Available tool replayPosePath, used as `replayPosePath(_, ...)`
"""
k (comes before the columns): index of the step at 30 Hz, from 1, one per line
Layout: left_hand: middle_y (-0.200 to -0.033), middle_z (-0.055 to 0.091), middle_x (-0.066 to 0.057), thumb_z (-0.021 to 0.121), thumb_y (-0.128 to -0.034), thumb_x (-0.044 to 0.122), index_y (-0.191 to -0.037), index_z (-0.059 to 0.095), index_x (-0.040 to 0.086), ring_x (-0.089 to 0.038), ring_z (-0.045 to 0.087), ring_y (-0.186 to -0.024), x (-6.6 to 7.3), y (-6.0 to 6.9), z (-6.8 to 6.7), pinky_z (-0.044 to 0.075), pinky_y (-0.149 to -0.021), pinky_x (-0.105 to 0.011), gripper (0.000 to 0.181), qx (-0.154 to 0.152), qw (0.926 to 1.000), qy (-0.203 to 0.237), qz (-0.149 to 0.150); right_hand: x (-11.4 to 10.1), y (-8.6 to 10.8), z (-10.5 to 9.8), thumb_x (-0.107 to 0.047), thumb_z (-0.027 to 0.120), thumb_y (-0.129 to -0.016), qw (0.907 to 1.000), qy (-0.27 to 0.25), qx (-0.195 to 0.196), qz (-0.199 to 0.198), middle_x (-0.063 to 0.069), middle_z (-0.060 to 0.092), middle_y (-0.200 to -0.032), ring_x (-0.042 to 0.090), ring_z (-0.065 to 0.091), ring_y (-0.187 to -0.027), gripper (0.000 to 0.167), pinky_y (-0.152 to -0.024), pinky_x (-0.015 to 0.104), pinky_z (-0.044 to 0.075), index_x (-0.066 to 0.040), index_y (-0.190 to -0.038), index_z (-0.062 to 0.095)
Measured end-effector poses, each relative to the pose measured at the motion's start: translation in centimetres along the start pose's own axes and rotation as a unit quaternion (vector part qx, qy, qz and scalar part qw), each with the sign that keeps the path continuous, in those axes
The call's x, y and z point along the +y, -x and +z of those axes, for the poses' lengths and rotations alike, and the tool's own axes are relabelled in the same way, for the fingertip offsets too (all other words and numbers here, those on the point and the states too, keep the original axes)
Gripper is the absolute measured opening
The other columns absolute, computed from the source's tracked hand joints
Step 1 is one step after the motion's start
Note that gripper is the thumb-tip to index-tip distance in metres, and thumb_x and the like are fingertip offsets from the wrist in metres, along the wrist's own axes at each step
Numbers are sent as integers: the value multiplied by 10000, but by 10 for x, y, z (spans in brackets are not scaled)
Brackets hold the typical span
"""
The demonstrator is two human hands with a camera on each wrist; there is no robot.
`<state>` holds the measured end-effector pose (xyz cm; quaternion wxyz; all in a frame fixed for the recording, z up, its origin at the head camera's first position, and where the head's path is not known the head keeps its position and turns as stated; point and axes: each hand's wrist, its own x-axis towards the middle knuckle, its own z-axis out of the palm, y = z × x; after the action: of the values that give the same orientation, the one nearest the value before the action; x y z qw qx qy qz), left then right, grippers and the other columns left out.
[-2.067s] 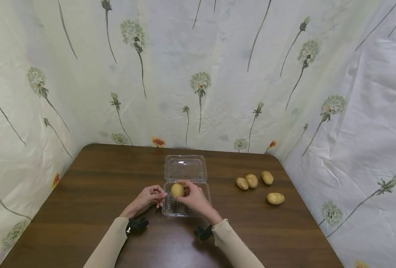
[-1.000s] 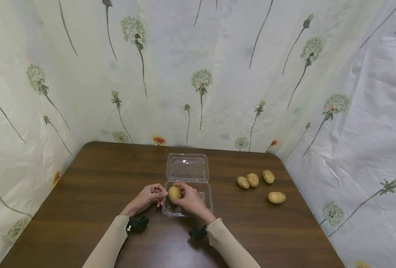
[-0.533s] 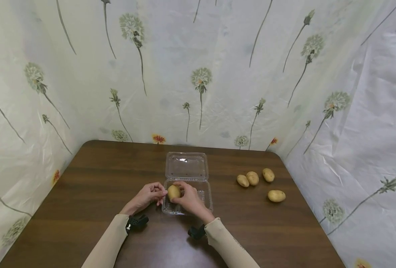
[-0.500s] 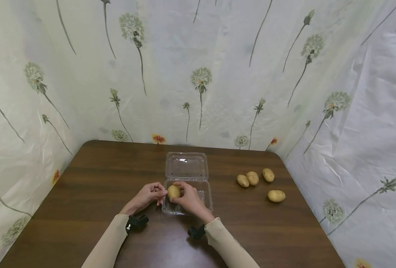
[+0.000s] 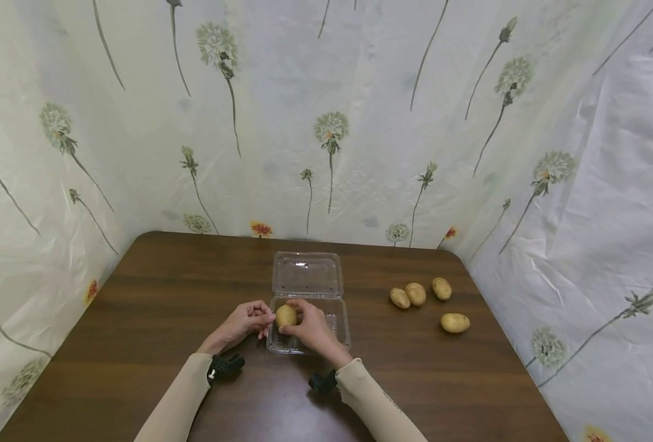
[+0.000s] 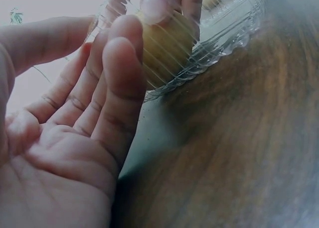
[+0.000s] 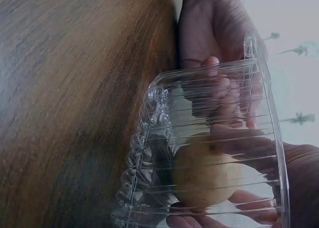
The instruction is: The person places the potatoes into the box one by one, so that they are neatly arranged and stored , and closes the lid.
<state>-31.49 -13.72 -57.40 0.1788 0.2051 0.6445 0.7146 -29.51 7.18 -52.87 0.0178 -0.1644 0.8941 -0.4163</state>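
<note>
Right-hand grip: the right hand [image 5: 314, 328] holds a potato [image 5: 286, 315], fingers round its far side and thumb on its near side, spread only as wide as the potato.
Held potato: between those fingertips, left of the palm, inside the tray half and close behind its left wall; whether it bears on the floor I cannot tell.
Long axis: looks slightly longer front to back, but the shape is near round from here, so this is uncertain.
Nearer hand: the right, since it has the potato; the left hand [image 5: 243, 322] is just left of the grip, past the clear wall.
Left-hand grip: thumb and bent fingers pinch the left rim, with hardly any gap; the wrist views show the plastic between this hand and the potato.
Tray half: clear base [image 5: 334, 325] below and around the grip, with bare ribbed floor to the right of it; the held potato is all I can see inside.
Lid: clear lid [image 5: 308, 273] beyond the grip, laid back on its hinge, nothing seen in it.
Loose potatoes: well right of the grip, two touching [image 5: 416, 294], one just beyond them [image 5: 441, 288], one nearer the person [image 5: 456, 323].
Table: brown wood top [image 5: 193, 270] beneath everything.
Backdrop: flower-print curtain [image 5: 359, 92], farthest from the grip.
</note>
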Motion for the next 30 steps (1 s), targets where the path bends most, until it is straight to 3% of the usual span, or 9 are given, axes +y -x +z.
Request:
replayPosePath(6, -726, 614, -18, 564, -965, 69, -963, 517, -19, -118, 561, -613, 2, 1, 3, 500, -558, -226, 100, -1, 9999, 129, 16, 2, 0, 0, -202, 831, -743, 10000, 22, -31, -39, 136, 684, -1064, 193, 667, -875, 578, -714, 297, 521, -97, -1248, 571)
replayPosePath(30, -733, 617, -13, 585, -963, 128, -967, 538, 22, -138, 570, -624, -1, -1, -1, 507, -567, -241, 116, -33, 10000, -38, 51, 2, 1, -5, -266, 825, -753, 9999, 119, -7, -107, 112, 664, -1140, 209, 660, -948, 610, -775, 331, 525, -104, -1280, 565)
